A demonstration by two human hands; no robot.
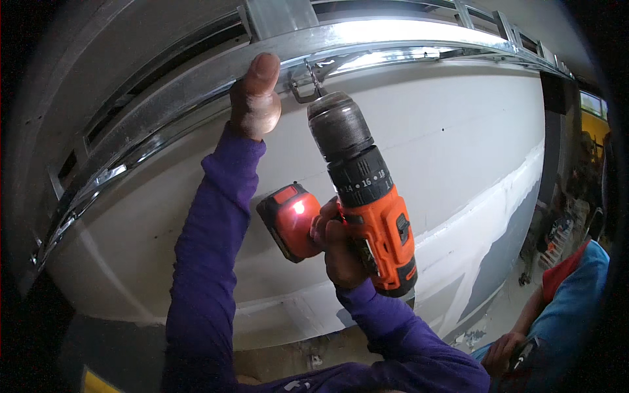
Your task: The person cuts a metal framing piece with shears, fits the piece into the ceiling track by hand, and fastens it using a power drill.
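Observation:
Overhead runs a long galvanized metal channel (pixel 393 31). My left hand (pixel 257 98) grips its lower edge, thumb pressed on the near face and fingers mostly hidden behind. My right hand (pixel 346 252) is wrapped round the handle of an orange and black cordless drill (pixel 383 226). The drill tilts upward, its red and black battery (pixel 288 221) sticking out to the left. A thin drill bit (pixel 313 75) in the dark chuck (pixel 337 124) points up at the channel's underside; whether its tip touches the metal I cannot tell. Beside the bit hangs a small bent metal piece (pixel 298 90).
A pale wall panel (pixel 458 150) with smeared white joint compound stands behind the drill. Metal uprights (pixel 278 19) meet the channel above. Another person's arm in a blue and red sleeve (pixel 573 288) is at lower right, with that person's hand (pixel 503 350) below it.

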